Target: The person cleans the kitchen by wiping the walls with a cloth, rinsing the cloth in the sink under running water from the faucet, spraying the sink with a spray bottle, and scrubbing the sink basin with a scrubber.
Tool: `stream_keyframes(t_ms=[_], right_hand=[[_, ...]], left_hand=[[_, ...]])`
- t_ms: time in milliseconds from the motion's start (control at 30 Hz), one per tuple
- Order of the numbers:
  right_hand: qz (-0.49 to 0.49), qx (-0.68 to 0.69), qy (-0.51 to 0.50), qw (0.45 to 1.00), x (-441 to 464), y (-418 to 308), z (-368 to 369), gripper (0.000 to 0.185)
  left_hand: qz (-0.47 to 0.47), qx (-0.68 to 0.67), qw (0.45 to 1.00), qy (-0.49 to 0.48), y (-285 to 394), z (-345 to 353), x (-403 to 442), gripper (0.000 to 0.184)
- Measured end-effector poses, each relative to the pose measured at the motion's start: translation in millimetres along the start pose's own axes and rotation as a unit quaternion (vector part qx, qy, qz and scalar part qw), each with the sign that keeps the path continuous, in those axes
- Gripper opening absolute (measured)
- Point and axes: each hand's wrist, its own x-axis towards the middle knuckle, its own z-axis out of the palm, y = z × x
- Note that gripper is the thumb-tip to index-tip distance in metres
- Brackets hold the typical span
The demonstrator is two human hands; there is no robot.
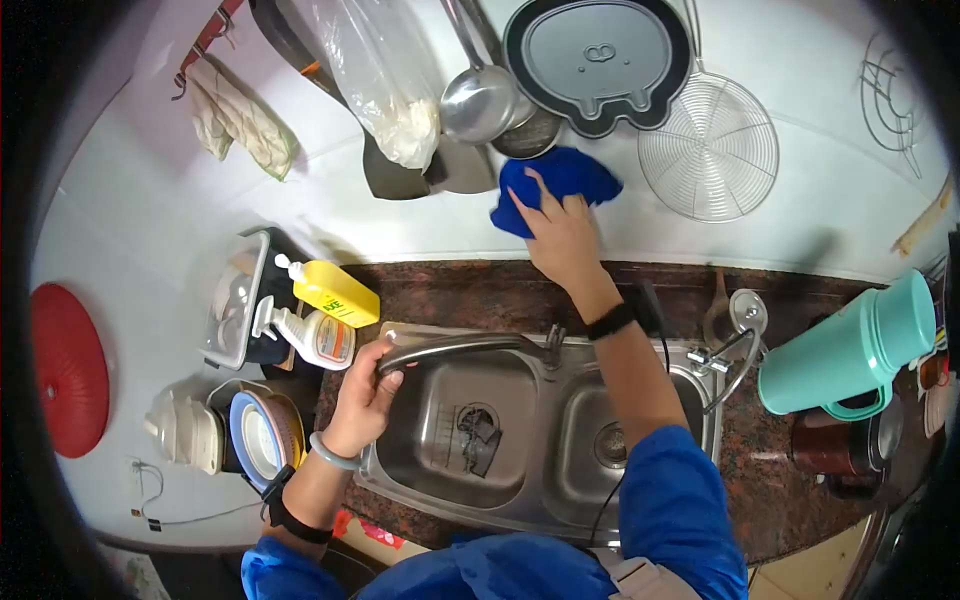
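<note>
My right hand [562, 232] presses a blue cloth [565, 180] against the white wall, just below the hanging ladles [480, 104] and the dark animal-shaped pan [600, 62]. Its fingers are spread over the cloth. My left hand [365, 398] is wrapped round the end of the metal faucet [460, 345], above the left basin of the steel double sink [455, 425]. A dark object [480, 440] lies at the bottom of that basin.
Left of the sink stand a yellow bottle [337, 292], a white spray bottle [322, 337] and stacked bowls [262, 437]. A wire strainer [708, 147] hangs right of the cloth. A turquoise jug [825, 350] and a small dispenser [747, 313] stand on the right counter.
</note>
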Motion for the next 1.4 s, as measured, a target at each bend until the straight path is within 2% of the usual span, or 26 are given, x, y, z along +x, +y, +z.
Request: stream_keyframes(t_ms=[33, 67, 133, 167, 233, 267, 333, 367, 433, 467, 533, 567, 633, 700, 767, 833, 867, 900, 967, 1033, 1100, 1133, 1200, 1267, 1333, 1400], right_hand=[[-0.029, -0.028, 0.018, 0.999, 7, 1, 14, 0.031], [-0.030, -0.024, 0.019, 0.999, 8, 5, 31, 0.031], [-0.169, -0.010, -0.080, 0.982, -6, 15, 76, 0.022], [-0.167, -0.008, -0.086, 0.982, -20, 18, 90, 0.022], [-0.134, -0.034, -0.307, 0.942, -47, 26, 101, 0.020], [-0.128, -0.044, -0.309, 0.942, -61, 35, 101, 0.020], [-0.092, 0.035, -0.195, 0.976, -99, 47, 94, 0.020], [-0.085, 0.024, -0.195, 0.977, -116, 54, 87, 0.020], [0.087, -0.086, -0.210, 0.970, -140, 64, 67, 0.035], [0.095, -0.101, -0.207, 0.968, -145, 66, 58, 0.035], [0.240, -0.121, -0.115, 0.956, -139, 76, 26, 0.059], [0.246, -0.141, -0.104, 0.953, -130, 88, 14, 0.059], [0.405, -0.124, 0.085, 0.902, -100, 107, -3, 0.072], [0.406, -0.126, 0.269, 0.864, -62, 137, -44, 0.069], [0.491, -0.037, 0.343, 0.800, -20, 137, -103, 0.066], [0.471, 0.036, 0.472, 0.744, -13, 158, -105, 0.063], [0.534, 0.081, 0.467, 0.701, -18, 170, -91, 0.063], [0.560, 0.044, 0.457, 0.689, -32, 184, -67, 0.067], [0.636, 0.106, 0.433, 0.629, -50, 159, -34, 0.073], [0.588, 0.144, 0.427, 0.672, -86, 158, 32, 0.078], [0.500, 0.196, 0.417, 0.734, -88, 100, 55, 0.076], [0.506, 0.255, 0.392, 0.725, -86, 75, 61, 0.066], [0.548, 0.365, 0.280, 0.699, -88, 41, 82, 0.062], [0.526, 0.405, 0.102, 0.741, -107, 27, 107, 0.069], [0.494, 0.449, -0.085, 0.740, -112, 3, 94, 0.064], [0.461, 0.472, -0.119, 0.742, -113, -2, 102, 0.062]], left_hand=[[-0.004, 0.003, 1.000, 0.003, -2, -1, -2, 0.026], [-0.001, 0.023, 1.000, 0.001, -4, -1, -3, 0.027], [0.007, 0.082, 0.997, -0.005, -8, -6, -5, 0.026], [0.002, 0.078, 0.997, -0.008, -9, -4, -8, 0.026], [-0.016, 0.056, 0.998, 0.020, -10, -2, -7, 0.026], [0.004, 0.071, 0.997, 0.027, -11, -1, -6, 0.025], [0.014, 0.055, 0.998, 0.014, -9, 0, -6, 0.024], [0.021, 0.046, 0.999, 0.009, -8, -2, -5, 0.023], [-0.015, 0.031, 0.999, -0.002, -7, -5, -8, 0.022], [-0.013, 0.032, 0.999, 0.001, -8, -6, -10, 0.022], [-0.003, -0.015, 1.000, 0.019, -12, -1, -9, 0.023], [0.005, -0.035, 0.999, 0.021, -14, -1, -8, 0.023], [0.010, -0.028, 0.999, 0.019, -13, -1, -7, 0.021], [0.013, -0.027, 1.000, 0.007, -13, -4, -7, 0.021], [0.013, -0.023, 1.000, -0.006, -14, -6, -5, 0.022], [0.029, 0.007, 0.999, -0.016, -18, -6, -5, 0.023], [0.027, 0.004, 0.999, -0.019, -18, -5, -4, 0.023], [0.035, -0.006, 0.999, -0.010, -17, -3, -2, 0.024], [0.029, -0.056, 0.998, 0.009, -24, 3, -5, 0.027], [0.028, -0.078, 0.996, 0.020, -23, 7, -4, 0.028], [0.024, -0.071, 0.997, 0.020, -18, 9, -7, 0.027], [0.027, -0.055, 0.998, 0.020, -13, 11, -6, 0.027], [0.035, -0.028, 0.999, 0.014, -9, 12, -8, 0.026], [0.019, -0.059, 0.998, 0.008, -3, 13, -9, 0.025], [0.010, -0.065, 0.998, 0.017, 2, 18, -10, 0.027], [0.005, -0.026, 1.000, 0.016, -1, 13, -13, 0.033]])
